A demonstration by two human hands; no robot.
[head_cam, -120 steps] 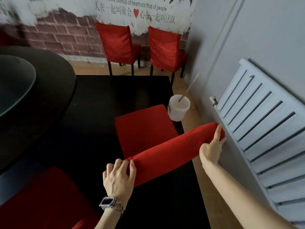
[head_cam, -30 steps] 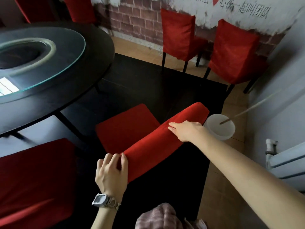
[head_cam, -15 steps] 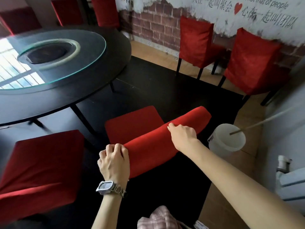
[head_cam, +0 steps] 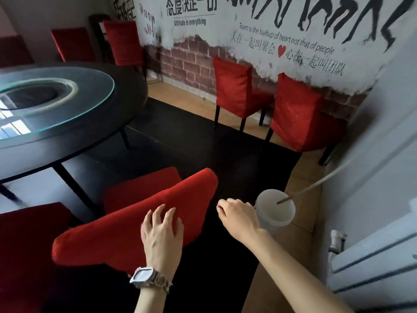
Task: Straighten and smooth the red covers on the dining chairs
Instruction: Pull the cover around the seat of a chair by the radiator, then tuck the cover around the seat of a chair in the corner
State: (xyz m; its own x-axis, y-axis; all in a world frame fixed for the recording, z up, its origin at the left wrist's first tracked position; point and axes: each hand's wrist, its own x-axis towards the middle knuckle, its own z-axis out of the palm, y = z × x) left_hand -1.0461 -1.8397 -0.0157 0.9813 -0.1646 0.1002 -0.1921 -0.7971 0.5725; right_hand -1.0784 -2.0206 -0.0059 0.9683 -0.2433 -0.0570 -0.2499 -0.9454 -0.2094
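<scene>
Half a second ago the left hand (head_cam: 161, 231) gripped the near left corner of the red cover (head_cam: 108, 240) on the closest chair's backrest; now it lies on the middle of that top edge, fingers spread and slightly bent, palm down on the cloth, gripping nothing. The right hand (head_cam: 237, 216), which was pressing the cover's top edge, has come off it and hangs just right of the backrest over the black rug (head_cam: 203, 150), fingers loosely curled and empty. The view has also lifted, so more of the painted wall (head_cam: 282, 30) shows.

The covered backrest runs from near left to far right across the lower middle; its red seat (head_cam: 142, 186) lies just beyond, towards the table. The chair's legs and the back face of the cover are hidden under the backrest; the left palm hides the cloth beneath it; the right fingertips are tucked under, so I cannot tell whether they touch each other. A second red seat (head_cam: 27, 245) is cut off at the near left edge; the radiator (head_cam: 372, 267) is cut off at the right.

A watch (head_cam: 144, 277) sits on the left wrist. A white bucket (head_cam: 275, 211) with a stick (head_cam: 316, 184) in it stands just right of the right hand; the round black table (head_cam: 126, 105) with its glass turntable (head_cam: 74, 107) fills the far left; two red-covered chairs (head_cam: 239, 91) stand against the far wall.
</scene>
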